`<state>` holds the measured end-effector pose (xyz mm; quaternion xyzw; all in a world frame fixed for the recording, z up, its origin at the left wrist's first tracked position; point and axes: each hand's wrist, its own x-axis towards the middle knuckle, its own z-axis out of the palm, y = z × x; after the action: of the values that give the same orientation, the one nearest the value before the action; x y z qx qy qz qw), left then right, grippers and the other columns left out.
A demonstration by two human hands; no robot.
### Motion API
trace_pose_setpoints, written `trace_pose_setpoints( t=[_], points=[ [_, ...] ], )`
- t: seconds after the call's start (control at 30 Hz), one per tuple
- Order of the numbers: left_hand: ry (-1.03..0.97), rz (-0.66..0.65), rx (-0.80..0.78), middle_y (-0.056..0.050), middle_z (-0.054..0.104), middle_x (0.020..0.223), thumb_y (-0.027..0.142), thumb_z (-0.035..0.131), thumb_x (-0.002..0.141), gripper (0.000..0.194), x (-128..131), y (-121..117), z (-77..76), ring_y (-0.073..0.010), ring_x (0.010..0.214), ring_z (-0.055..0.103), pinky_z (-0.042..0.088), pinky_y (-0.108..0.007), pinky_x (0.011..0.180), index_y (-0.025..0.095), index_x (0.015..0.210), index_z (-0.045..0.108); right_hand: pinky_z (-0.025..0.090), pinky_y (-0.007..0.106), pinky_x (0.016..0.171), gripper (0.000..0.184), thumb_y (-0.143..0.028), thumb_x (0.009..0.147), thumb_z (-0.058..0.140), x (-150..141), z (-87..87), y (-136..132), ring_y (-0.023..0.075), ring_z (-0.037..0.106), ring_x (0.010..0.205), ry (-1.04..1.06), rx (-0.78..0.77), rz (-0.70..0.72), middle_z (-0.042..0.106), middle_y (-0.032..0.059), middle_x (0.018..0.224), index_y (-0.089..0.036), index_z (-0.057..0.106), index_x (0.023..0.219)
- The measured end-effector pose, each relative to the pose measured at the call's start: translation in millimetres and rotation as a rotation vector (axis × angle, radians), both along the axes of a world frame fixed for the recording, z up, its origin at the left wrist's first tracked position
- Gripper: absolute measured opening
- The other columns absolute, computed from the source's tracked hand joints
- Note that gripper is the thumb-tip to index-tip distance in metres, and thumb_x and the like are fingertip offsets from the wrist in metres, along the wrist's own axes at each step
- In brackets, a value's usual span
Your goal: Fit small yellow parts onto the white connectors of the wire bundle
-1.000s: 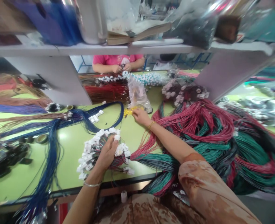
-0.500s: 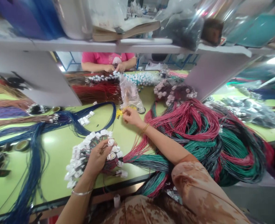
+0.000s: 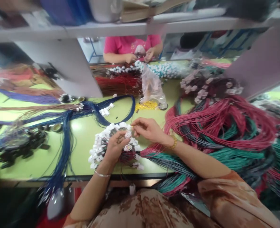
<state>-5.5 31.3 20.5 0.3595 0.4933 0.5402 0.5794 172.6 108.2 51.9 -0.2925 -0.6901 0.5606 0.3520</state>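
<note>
My left hand [image 3: 115, 145] is closed on a white plastic connector [image 3: 128, 134] between thumb and fingers. The connector is held over a bundle of white connectors [image 3: 99, 148] fitted on wires. Just beyond it, my right hand [image 3: 148, 129] pinches what looks like a tiny yellow piece, mostly covered by the fingertips. Those fingertips are close to the held connector; whether they touch it I cannot tell. Pink, green and black wires [image 3: 159, 158] run to the right from the bundle. A heap of small yellow pieces [image 3: 148, 105] lies beyond my right hand, by a clear plastic bag [image 3: 151, 85].
Dark blue wires [image 3: 66, 139] cross the table's left side, near a few loose white connectors [image 3: 105, 110]. Large coils of pink and green wire [image 3: 220, 123] cover the right. A shelf [image 3: 121, 29] spans overhead. Opposite, a person in a pink top [image 3: 132, 47] works with both hands.
My right hand has come back from the yellow heap to the connector in my left hand. The view has shifted, so the table appears further right. The left hand keeps its hold.
</note>
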Motion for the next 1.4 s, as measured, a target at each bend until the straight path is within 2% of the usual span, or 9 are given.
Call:
trace_pose_setpoints(
  t=[0.2,0.3,0.57,0.73,0.9,1.07,1.2,1.3,1.4],
  points=[
    [0.022,0.007,0.023,0.0,0.067,0.07,0.038,0.089,0.064,0.039,-1.0,-1.1,-3.9,-0.0106,0.061,0.058,0.044,-0.022,0.058,0.016,0.091,0.073,0.051,0.029,0.072,0.013,-0.014,0.094,0.051,-4.6,-0.9,-9.1,0.0152,0.062,0.079,-0.081,0.588,-0.043,0.067,0.0056,0.087,-0.018,0.064,0.092],
    [0.031,0.027,0.036,0.005,0.057,0.059,0.036,0.091,0.062,0.039,-1.4,-1.0,-5.7,-0.0071,0.053,0.049,0.038,-0.019,0.053,0.016,0.089,0.072,0.049,0.028,0.071,0.015,-0.011,0.094,0.049,-7.2,-1.6,-13.3,0.0151,0.06,0.08,-0.081,0.704,-0.064,0.065,0.0054,0.087,-0.018,0.062,0.093],
    [0.038,0.027,0.04,0.002,0.066,0.064,0.035,0.088,0.066,0.036,-0.2,-1.1,-7.4,-0.0085,0.055,0.054,0.04,-0.02,0.054,0.016,0.091,0.072,0.043,0.022,0.06,0.004,-0.017,0.092,0.054,-6.8,-2.4,-21.0,0.0102,0.053,0.06,-0.12,0.559,-0.115,0.059,-0.0028,0.072,-0.02,0.052,0.092],
    [0.179,0.083,0.084,0.001,0.069,0.068,0.03,0.087,0.064,0.032,-0.8,-1.0,-12.3,-0.011,0.059,0.059,0.045,-0.023,0.058,0.016,0.089,0.074,0.041,0.021,0.057,0.006,-0.021,0.092,0.054,-9.3,-4.4,-23.3,0.0096,0.054,0.059,-0.157,0.492,-0.146,0.061,-0.0027,0.073,-0.021,0.048,0.093],
    [0.367,0.154,0.145,-0.002,0.075,0.077,0.03,0.083,0.068,0.027,-0.2,-3.3,-12.6,-0.014,0.066,0.064,0.05,-0.026,0.064,0.016,0.09,0.076,0.041,0.022,0.059,0.005,-0.018,0.095,0.048,-9.8,-3.7,-28.2,0.0114,0.056,0.059,-0.306,0.64,-0.141,0.065,0.0,0.075,-0.02,0.052,0.096],
    [0.573,0.241,0.229,-0.002,0.075,0.078,0.025,0.077,0.072,0.015,1.5,-5.4,-10.1,-0.0162,0.069,0.066,0.053,-0.028,0.07,0.018,0.084,0.076,0.047,0.026,0.066,0.034,-0.01,0.09,0.043,-12.4,-15.6,-42.4,0.0164,0.067,0.073,-0.326,0.811,-0.118,0.074,0.009,0.099,-0.017,0.054,0.121],
    [0.67,0.237,0.295,-0.002,0.075,0.079,0.025,0.072,0.078,0.009,1.7,-5.9,-10.2,-0.0174,0.072,0.068,0.054,-0.029,0.072,0.018,0.084,0.074,0.047,0.025,0.064,0.039,-0.011,0.09,0.043,-11.0,-21.2,-43.4,0.015,0.065,0.068,-0.309,0.777,-0.099,0.075,0.0067,0.094,-0.019,0.056,0.126],
    [0.755,0.146,0.393,-0.004,0.076,0.084,0.024,0.068,0.084,0.01,7.4,-12.3,-5.9,-0.0167,0.074,0.068,0.053,-0.028,0.07,0.017,0.091,0.072,0.042,0.024,0.059,0.024,-0.02,0.094,0.047,-2.8,-7.7,-27.6,0.0131,0.057,0.06,-0.303,0.622,-0.132,0.07,0.0024,0.076,-0.017,0.063,0.112],
    [0.899,-0.255,0.63,-0.007,0.076,0.092,0.028,0.062,0.093,0.017,22.7,-26.5,0.2,-0.017,0.082,0.069,0.052,-0.028,0.075,0.017,0.103,0.071,0.039,0.024,0.059,0.018,-0.028,0.095,0.051,2.5,13.8,-8.6,0.0114,0.054,0.062,-0.274,0.429,-0.131,0.066,0.0014,0.074,-0.016,0.064,0.092]
  ],
)
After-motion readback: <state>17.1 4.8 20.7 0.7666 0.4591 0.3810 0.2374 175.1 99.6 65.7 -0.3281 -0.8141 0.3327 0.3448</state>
